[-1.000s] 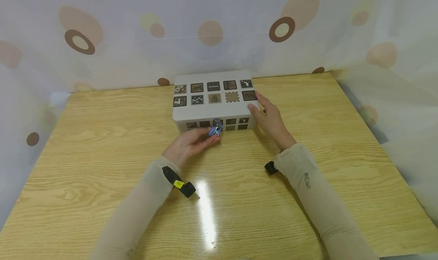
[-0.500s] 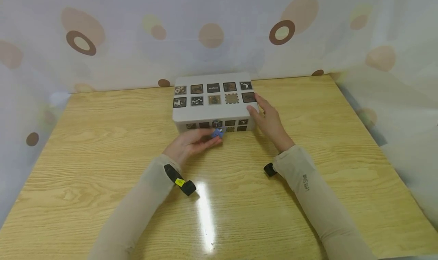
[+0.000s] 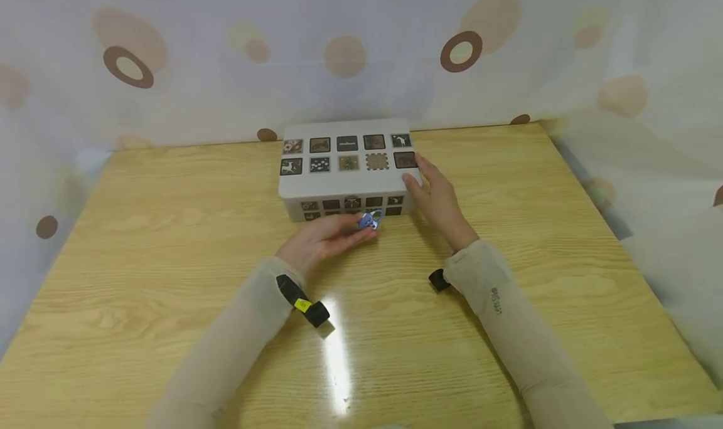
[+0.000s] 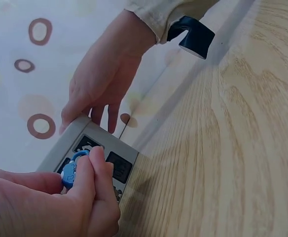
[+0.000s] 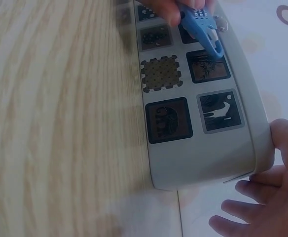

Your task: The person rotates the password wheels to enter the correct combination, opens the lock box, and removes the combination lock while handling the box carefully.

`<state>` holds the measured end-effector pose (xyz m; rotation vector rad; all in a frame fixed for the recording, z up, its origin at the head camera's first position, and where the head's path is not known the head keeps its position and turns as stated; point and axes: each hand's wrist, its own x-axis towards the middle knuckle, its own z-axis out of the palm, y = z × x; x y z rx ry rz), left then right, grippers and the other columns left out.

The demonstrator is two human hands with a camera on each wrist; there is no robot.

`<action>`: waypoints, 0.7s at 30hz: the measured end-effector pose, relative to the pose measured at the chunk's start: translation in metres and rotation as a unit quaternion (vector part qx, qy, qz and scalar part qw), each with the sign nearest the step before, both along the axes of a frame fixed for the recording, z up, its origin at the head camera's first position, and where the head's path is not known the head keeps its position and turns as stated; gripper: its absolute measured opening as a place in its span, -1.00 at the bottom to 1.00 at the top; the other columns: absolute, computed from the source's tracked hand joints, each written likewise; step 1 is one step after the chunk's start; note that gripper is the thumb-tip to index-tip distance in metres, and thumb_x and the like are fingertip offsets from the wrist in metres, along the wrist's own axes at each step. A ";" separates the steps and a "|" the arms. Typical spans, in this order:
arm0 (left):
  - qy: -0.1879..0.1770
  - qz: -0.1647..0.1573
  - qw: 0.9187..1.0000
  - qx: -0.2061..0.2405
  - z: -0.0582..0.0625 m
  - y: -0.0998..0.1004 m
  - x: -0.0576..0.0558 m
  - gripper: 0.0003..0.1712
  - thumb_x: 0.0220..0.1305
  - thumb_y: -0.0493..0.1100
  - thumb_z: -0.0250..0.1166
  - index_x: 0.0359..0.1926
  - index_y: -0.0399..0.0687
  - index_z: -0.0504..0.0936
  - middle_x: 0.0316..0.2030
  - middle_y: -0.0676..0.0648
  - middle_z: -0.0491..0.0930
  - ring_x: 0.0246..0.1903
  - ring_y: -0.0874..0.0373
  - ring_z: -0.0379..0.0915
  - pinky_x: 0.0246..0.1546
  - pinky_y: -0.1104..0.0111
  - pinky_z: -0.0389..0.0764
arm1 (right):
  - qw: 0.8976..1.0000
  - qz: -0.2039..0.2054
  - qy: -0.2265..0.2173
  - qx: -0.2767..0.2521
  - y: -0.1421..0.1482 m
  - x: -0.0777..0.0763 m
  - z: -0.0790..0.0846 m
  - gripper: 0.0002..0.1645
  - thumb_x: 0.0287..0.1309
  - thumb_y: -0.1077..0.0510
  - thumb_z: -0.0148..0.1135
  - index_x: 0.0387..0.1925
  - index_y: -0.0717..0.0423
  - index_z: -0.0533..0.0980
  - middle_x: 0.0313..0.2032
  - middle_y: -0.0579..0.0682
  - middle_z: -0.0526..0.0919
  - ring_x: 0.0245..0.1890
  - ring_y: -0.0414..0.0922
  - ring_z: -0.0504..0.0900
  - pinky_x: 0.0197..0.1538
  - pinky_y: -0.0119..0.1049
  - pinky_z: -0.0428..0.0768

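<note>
A white box (image 3: pixel 350 183) with small printed picture squares sits with its lid down at the back of the table. My left hand (image 3: pixel 322 241) pinches a small blue combination padlock (image 3: pixel 369 220) between thumb and fingers, just in front of the box's front face. The right wrist view shows the padlock's number dials and its looped shackle (image 5: pixel 215 47) pointing away from the fingertips, near a metal clasp (image 5: pixel 221 22) on the box. My right hand (image 3: pixel 439 206) rests on the box's right front corner, thumb at the lid's edge and fingers straight along the side.
The wood-grain table (image 3: pixel 186 259) spreads around the box on all sides but the back. Behind it hangs a pale curtain (image 3: pixel 271 90) with brown and tan circles, close to the box. Both wrists carry black straps (image 3: pixel 302 300).
The left hand has moved slightly right with the padlock, which has turned so its shackle loop shows on the right. The right hand stays at the box's corner.
</note>
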<state>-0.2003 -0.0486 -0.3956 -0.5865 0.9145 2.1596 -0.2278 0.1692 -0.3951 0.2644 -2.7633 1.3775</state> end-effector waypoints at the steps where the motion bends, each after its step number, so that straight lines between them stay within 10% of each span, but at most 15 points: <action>1: 0.001 0.000 1.000 0.002 0.000 0.000 0.001 -0.46 0.44 -0.40 -0.10 0.39 -0.41 0.08 0.33 -0.42 0.09 0.35 -0.20 0.11 0.04 0.43 0.58 | 1.000 0.002 0.000 -0.002 0.000 0.000 0.000 -0.24 0.42 -0.08 -0.02 0.46 0.18 0.03 0.46 0.15 0.05 0.46 0.05 -0.02 0.51 -0.08 0.00; 21: 0.123 -0.028 0.990 -0.067 0.006 0.002 0.012 -0.54 0.49 -0.37 -0.16 0.34 -0.42 0.20 0.18 -0.53 0.32 0.22 -0.29 0.30 -0.04 0.38 0.65 | 1.000 0.001 0.012 0.004 0.001 -0.001 -0.001 -0.24 0.42 -0.06 0.00 0.46 0.20 0.04 0.45 0.15 0.08 0.45 0.04 0.02 0.50 -0.12 0.04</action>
